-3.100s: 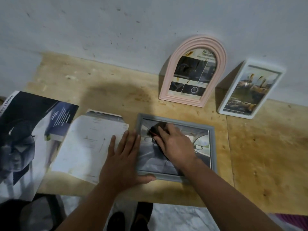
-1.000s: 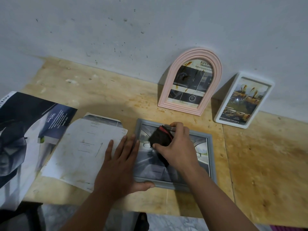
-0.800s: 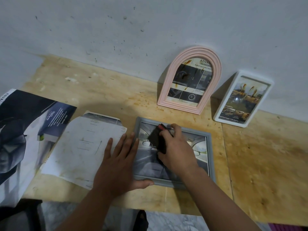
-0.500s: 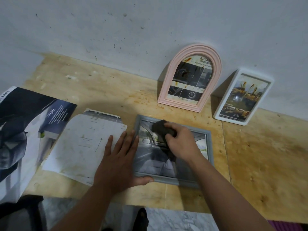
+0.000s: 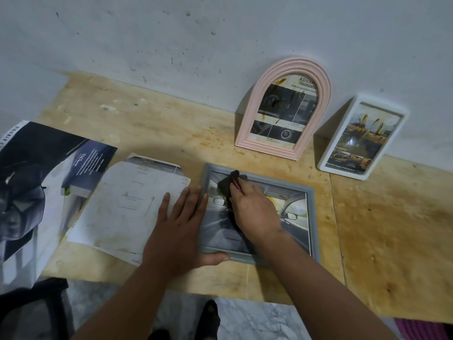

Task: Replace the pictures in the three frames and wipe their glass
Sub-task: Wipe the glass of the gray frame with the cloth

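On the surface point(image 5: 147, 123) my left hand point(image 5: 179, 231) lies flat, pinning the grey frame point(image 5: 311, 217) while my right hand point(image 5: 255, 212) holds the dark cloth point(image 5: 225, 184) on its glass; pink frame point(image 5: 255, 114) and white frame point(image 5: 328, 153) look streaked, unwiped

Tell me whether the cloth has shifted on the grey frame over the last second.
Yes. The dark cloth in the right hand has slid towards the grey frame's far left corner, now overlapping its top rail; the left hand steadies the frame.
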`<act>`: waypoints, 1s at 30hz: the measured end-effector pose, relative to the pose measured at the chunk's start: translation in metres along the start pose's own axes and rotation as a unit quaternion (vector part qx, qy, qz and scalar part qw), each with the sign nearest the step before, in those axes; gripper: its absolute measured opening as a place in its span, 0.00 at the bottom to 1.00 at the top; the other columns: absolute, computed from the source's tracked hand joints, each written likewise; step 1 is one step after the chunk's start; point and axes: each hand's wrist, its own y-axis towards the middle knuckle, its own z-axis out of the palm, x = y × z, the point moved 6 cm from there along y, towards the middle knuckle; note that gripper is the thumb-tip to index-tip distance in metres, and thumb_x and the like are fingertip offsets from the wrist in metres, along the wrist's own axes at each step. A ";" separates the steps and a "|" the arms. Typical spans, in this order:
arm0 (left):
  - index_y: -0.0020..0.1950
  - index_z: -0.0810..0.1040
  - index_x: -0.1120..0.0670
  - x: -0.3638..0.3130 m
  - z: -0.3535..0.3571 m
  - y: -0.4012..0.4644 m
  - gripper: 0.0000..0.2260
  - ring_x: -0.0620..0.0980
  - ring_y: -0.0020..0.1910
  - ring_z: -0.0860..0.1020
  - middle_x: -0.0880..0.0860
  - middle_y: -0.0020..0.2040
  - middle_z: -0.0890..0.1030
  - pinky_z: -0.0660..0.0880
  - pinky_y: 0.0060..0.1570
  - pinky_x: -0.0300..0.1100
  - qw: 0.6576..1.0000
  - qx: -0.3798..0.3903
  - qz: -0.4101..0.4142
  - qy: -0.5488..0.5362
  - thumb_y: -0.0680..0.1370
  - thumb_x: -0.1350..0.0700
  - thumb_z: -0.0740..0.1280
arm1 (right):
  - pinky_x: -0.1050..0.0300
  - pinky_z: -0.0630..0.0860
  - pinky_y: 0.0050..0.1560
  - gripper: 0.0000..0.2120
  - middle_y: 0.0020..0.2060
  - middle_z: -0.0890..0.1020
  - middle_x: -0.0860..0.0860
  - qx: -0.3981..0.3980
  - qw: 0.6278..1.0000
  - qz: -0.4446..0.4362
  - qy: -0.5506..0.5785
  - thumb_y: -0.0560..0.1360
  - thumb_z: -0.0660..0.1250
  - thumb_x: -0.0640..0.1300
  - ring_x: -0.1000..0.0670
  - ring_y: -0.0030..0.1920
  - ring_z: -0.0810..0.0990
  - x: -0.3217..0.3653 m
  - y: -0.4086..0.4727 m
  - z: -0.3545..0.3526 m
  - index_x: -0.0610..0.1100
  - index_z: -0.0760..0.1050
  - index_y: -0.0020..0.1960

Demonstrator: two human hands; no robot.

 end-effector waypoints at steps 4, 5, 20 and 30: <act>0.83 0.58 0.59 0.000 0.000 0.000 0.60 0.58 0.84 0.52 0.58 0.85 0.53 0.56 0.77 0.70 1.000 -0.005 0.004 -0.002 0.67 0.15 0.54 | 0.46 0.79 0.43 0.15 0.57 0.79 0.43 -0.028 0.999 -0.026 0.029 0.80 0.65 0.41 0.40 0.51 0.79 0.006 -0.014 -0.010 0.44 0.77 0.67; 0.83 0.59 0.59 0.000 0.000 0.000 0.60 0.58 0.84 0.52 0.58 0.85 0.53 0.56 0.77 0.70 1.000 -0.007 0.006 -0.003 0.67 0.15 0.54 | 0.46 0.78 0.43 0.15 0.56 0.79 0.44 -0.020 0.998 -0.040 0.035 0.80 0.65 0.42 0.41 0.51 0.79 0.010 -0.023 -0.009 0.45 0.76 0.67; 0.83 0.58 0.60 0.000 0.000 -0.001 0.61 0.58 0.84 0.53 0.59 0.85 0.54 0.56 0.77 0.70 1.000 -0.006 0.005 -0.005 0.66 0.14 0.53 | 0.48 0.76 0.64 0.25 0.71 0.76 0.47 -0.037 0.974 0.067 0.213 0.83 0.62 0.48 0.43 0.64 0.78 -0.017 0.007 -0.033 0.47 0.65 0.79; 0.82 0.62 0.61 -0.001 0.000 0.000 0.60 0.59 0.83 0.56 0.59 0.84 0.58 0.56 0.76 0.70 1.000 -0.021 0.011 -0.011 0.66 0.15 0.56 | 0.46 0.82 0.49 0.21 0.62 0.79 0.42 -0.031 0.996 -0.037 0.069 0.80 0.66 0.42 0.40 0.54 0.81 0.019 -0.041 0.006 0.42 0.73 0.73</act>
